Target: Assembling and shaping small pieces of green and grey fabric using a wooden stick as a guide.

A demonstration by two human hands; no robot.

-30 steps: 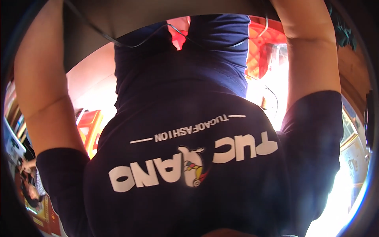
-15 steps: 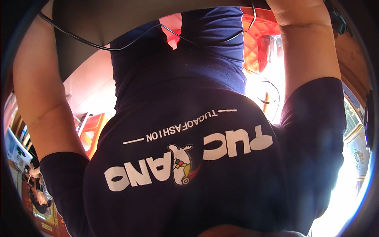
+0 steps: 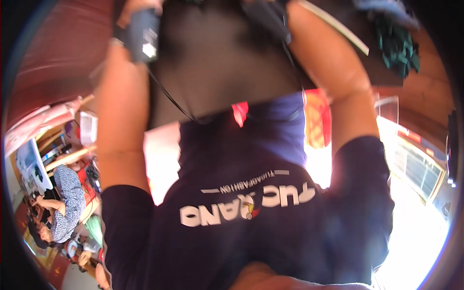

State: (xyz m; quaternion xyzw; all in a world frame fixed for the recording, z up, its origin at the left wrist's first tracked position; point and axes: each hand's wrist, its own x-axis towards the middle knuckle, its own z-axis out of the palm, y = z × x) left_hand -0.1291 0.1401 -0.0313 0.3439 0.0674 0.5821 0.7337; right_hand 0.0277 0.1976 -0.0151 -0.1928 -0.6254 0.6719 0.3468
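Both arms reach away over a dark brown work surface (image 3: 217, 67). At the upper left, my left hand (image 3: 139, 5) is blurred and cut off by the top edge, its fingers hidden. A dark box-like device (image 3: 145, 34) sits at that wrist, with a thin black cable (image 3: 169, 96) trailing from it. My right forearm (image 3: 321, 53) runs up to the top edge, and its hand lies outside the picture. Another dark device (image 3: 268, 19) is at the right wrist. Whether either hand holds anything is not visible.
A pale narrow strip (image 3: 338, 26) lies beside my right forearm. Farther right is a crumpled dark green bundle (image 3: 397, 48), with blurred bluish material (image 3: 386, 9) above it. A red stool (image 3: 317, 118) shows below the surface. At the far left another person (image 3: 67, 203) sits in patterned clothing.
My view has shifted: more of the dark surface shows, and the wrist devices, pale strip and more of the green bundle have come in. Both forearms sit closer together.
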